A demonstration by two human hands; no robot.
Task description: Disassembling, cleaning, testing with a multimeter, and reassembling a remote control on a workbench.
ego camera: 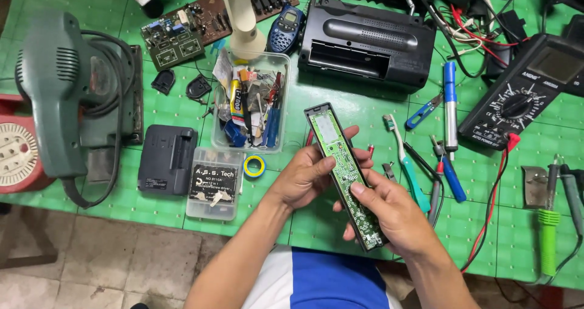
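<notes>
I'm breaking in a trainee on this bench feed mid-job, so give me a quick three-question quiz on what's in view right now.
1. True or false: the opened remote control lies flat on the green table, untouched.
2. Which thing lies nearest the right of the remote? A) the toothbrush B) the green sander C) the roll of tape
3. Fill in: the remote's green ____ board faces up.

Key
1. False: the left hand and right hand both hold it above the table.
2. A
3. circuit
</notes>
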